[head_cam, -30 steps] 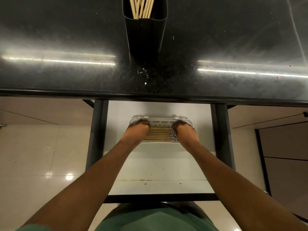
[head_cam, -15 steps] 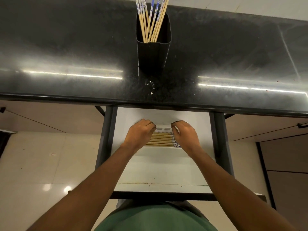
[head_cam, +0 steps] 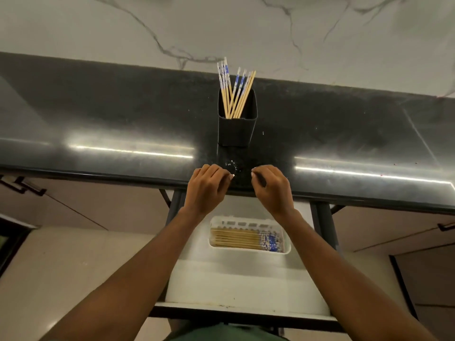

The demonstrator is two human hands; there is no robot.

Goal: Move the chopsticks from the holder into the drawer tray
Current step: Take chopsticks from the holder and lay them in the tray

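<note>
A black square holder (head_cam: 236, 130) stands on the dark counter and holds several wooden chopsticks (head_cam: 235, 94) with blue-patterned tops. Below the counter, a white tray (head_cam: 248, 219) in the open drawer holds a row of chopsticks (head_cam: 243, 238) lying flat, patterned ends to the right. My left hand (head_cam: 205, 188) and my right hand (head_cam: 272, 189) hover side by side over the counter's front edge, just in front of the holder. Both are empty, with fingers loosely curled.
The dark counter (head_cam: 98, 124) runs the width of the view, with a marbled wall (head_cam: 221, 28) behind it. The white drawer (head_cam: 246, 281) is pulled out toward me between dark rails (head_cam: 322, 225). Water drops (head_cam: 231, 166) lie on the counter between my hands.
Both hands have risen out of the drawer tray, where they touched the laid chopsticks, to the counter edge. My head has tilted up, bringing the holder and wall into view.
</note>
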